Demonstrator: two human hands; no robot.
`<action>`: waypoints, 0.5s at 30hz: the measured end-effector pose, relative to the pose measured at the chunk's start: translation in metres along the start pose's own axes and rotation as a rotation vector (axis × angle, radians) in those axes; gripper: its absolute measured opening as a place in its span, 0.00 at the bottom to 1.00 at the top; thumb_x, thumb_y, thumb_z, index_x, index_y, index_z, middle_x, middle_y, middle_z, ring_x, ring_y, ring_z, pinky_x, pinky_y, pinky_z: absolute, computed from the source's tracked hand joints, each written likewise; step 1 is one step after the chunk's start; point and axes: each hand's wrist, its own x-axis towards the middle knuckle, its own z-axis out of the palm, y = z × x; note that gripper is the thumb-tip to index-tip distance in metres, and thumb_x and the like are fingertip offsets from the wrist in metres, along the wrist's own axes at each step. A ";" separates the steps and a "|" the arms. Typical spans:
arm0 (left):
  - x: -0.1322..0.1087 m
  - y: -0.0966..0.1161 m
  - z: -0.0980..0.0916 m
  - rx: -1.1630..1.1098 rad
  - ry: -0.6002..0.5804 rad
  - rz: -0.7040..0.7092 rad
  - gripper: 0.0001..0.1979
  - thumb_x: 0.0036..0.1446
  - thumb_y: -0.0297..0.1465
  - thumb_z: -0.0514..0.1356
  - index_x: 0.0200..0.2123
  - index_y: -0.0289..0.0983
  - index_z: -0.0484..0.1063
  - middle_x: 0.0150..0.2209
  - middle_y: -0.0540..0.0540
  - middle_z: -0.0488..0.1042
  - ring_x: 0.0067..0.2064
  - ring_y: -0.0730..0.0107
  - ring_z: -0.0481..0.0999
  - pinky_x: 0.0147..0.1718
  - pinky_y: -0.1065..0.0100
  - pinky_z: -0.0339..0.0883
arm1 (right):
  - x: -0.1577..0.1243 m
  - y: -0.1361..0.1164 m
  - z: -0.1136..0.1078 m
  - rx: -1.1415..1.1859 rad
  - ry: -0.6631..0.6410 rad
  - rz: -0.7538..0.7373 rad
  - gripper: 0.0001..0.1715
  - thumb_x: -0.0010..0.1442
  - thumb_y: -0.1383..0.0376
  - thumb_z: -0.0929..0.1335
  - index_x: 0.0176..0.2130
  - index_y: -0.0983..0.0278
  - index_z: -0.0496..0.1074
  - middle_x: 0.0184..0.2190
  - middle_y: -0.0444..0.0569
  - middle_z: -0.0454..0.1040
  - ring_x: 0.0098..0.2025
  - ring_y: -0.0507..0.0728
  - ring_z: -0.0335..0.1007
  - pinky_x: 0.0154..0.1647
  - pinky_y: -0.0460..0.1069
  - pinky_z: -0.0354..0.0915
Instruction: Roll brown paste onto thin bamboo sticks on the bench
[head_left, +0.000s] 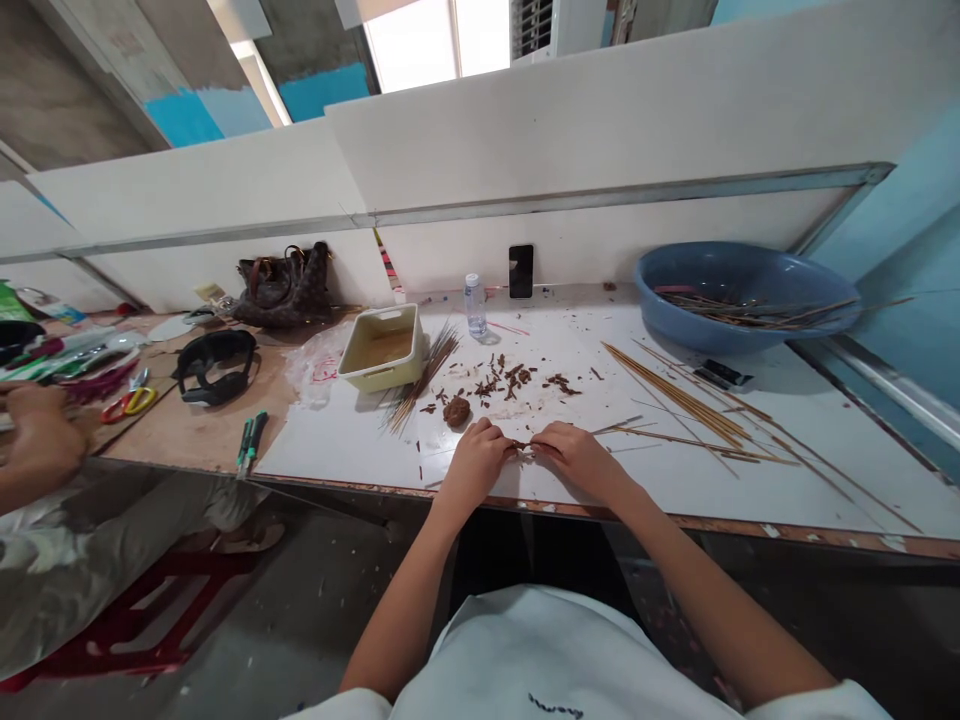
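left hand (477, 465) and right hand (577, 462) close together near front edge of white tabletop (352, 450), fingers (491, 435) pinching thin stick (529, 449) between them; loose sticks (679, 405) at 3 o'clock, brown crumbs (502, 380) at 12, blue basin (742, 290) at 2.

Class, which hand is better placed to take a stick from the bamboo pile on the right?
Probably the right hand: it is closer to the bamboo sticks, while the left hand lies farther off, nearer the brown lump.
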 end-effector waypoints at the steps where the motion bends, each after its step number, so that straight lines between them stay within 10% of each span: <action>1: 0.001 0.001 0.000 -0.006 0.012 0.010 0.02 0.67 0.29 0.73 0.39 0.37 0.85 0.35 0.43 0.81 0.46 0.55 0.76 0.46 0.57 0.74 | 0.000 0.000 0.001 0.002 0.005 -0.010 0.13 0.80 0.64 0.65 0.49 0.63 0.80 0.43 0.54 0.83 0.46 0.63 0.81 0.50 0.58 0.78; 15: 0.009 -0.006 0.004 -0.031 0.094 -0.030 0.02 0.70 0.29 0.70 0.41 0.38 0.85 0.37 0.43 0.81 0.46 0.56 0.76 0.49 0.55 0.73 | 0.018 0.004 0.004 0.017 -0.003 0.070 0.17 0.74 0.64 0.71 0.61 0.61 0.79 0.49 0.58 0.85 0.51 0.66 0.84 0.54 0.62 0.81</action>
